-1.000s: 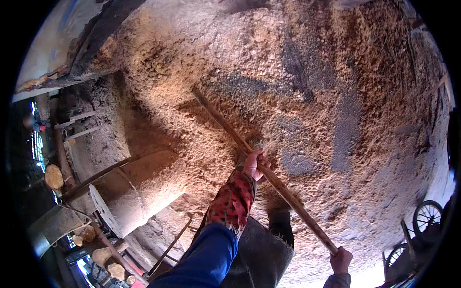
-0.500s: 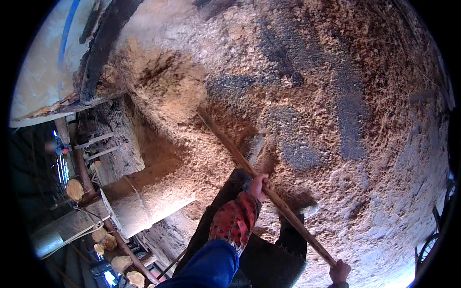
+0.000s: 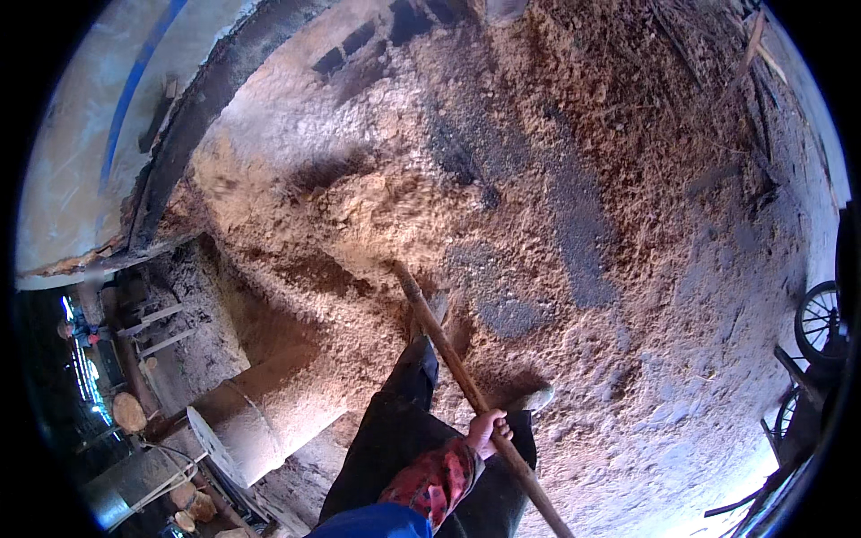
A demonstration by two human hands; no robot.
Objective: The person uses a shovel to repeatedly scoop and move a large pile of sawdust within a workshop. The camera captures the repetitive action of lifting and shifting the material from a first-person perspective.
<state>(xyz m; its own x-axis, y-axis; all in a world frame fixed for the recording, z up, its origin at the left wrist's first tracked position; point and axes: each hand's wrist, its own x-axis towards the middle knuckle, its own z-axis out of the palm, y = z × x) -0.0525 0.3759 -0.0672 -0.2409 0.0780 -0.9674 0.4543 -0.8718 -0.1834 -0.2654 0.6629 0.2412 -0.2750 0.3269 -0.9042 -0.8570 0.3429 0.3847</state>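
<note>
My left hand (image 3: pixel 489 433), at the end of a blue sleeve with a red patterned cuff, is closed around a long wooden handle (image 3: pixel 448 359). The handle slants from the lower edge up and left into a heap of loose, tan, sawdust-like material (image 3: pixel 395 211). Whatever sits at its far end is covered by the heap, so the kind of tool cannot be told. Blurred material shows around that end. My right hand is out of view.
My dark-trousered legs (image 3: pixel 386 430) stand in the loose material. On the left are a large metal pipe (image 3: pixel 269 421) with a flange, cut logs (image 3: pixel 128 412) and a pale panel (image 3: pixel 81 179). A spoked wheel (image 3: pixel 818 321) stands at the right edge.
The view has shifted, and my left hand and the handle sit lower in it. My right hand, earlier gripping the handle's near end, has left the view. Loose material at the heap is now blurred.
</note>
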